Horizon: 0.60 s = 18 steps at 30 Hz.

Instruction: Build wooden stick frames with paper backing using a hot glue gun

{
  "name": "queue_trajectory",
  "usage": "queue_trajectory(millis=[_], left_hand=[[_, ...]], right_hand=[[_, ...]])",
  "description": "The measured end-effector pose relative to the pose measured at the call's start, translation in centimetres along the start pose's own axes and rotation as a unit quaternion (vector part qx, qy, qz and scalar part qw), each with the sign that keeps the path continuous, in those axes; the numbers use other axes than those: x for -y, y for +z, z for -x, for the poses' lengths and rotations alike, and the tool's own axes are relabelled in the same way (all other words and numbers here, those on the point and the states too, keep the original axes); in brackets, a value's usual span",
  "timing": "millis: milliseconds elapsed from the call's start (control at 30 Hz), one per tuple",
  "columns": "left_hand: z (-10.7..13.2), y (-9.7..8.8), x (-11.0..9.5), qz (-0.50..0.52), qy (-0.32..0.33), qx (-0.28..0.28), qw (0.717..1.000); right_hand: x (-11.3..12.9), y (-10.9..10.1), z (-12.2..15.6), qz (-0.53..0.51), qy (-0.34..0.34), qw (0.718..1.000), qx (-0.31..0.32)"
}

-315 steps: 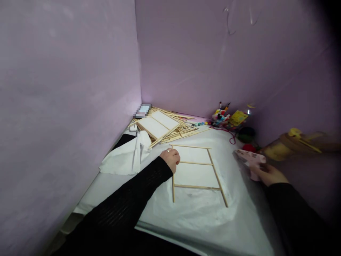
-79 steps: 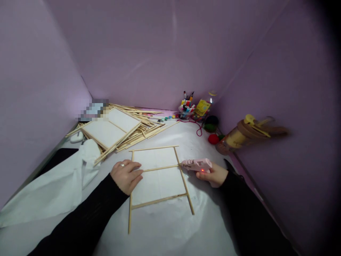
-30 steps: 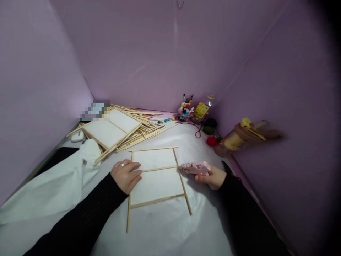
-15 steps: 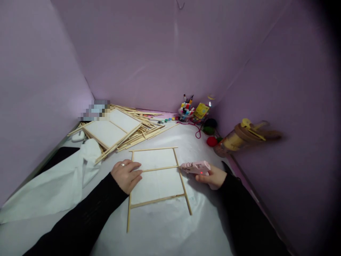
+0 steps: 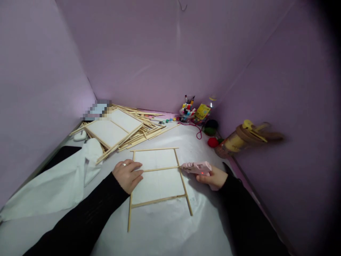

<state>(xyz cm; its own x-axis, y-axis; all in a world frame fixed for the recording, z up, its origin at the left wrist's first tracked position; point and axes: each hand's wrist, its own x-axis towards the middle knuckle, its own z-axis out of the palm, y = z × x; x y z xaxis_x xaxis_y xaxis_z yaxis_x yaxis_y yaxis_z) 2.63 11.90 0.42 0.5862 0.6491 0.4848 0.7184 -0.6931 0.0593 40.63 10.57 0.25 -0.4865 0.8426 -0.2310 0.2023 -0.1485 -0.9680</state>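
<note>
Roughly, the main risk is at the joint. The nozzle of the pink plastic glue gun (image 5: 196,168) sits right at the point where the middle crossbar meets the right upright of the thin wooden stick frame with a white sheet (image 5: 160,169). Its red lamp is lit, so it is probably hot.

- Too much glue would likely blob onto the white sheet or bond the frame to the white-covered table (image 5: 170,231) it lies flat on.
- If the hold-down slips, the crossbar could skew.

Left hand (image 5: 127,175): palm down, open, fingers pressing the frame's left upright and the crossbar end, gripping nothing.

Right hand (image 5: 213,177): closed around the gun's handle, low to the table, nozzle pointing left. Can't tell if the trigger is squeezed.
</note>
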Motion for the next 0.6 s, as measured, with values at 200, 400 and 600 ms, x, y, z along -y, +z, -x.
queue_trajectory(millis=[200, 400, 600], left_hand=[[-0.08, -0.04, -0.05, 0.006, -0.001, -0.005, 1.0], [-0.1, -0.03, -0.07, 0.009, -0.003, -0.008, 1.0], [-0.08, -0.07, -0.1, 0.012, -0.008, -0.006, 1.0]], right_hand=[[0.06, -0.2, 0.14, 0.01, -0.007, 0.999, 0.031], [0.25, -0.17, 0.18, 0.011, 0.009, 1.0, -0.016], [0.35, -0.09, -0.04, 0.016, -0.001, 1.0, -0.027]])
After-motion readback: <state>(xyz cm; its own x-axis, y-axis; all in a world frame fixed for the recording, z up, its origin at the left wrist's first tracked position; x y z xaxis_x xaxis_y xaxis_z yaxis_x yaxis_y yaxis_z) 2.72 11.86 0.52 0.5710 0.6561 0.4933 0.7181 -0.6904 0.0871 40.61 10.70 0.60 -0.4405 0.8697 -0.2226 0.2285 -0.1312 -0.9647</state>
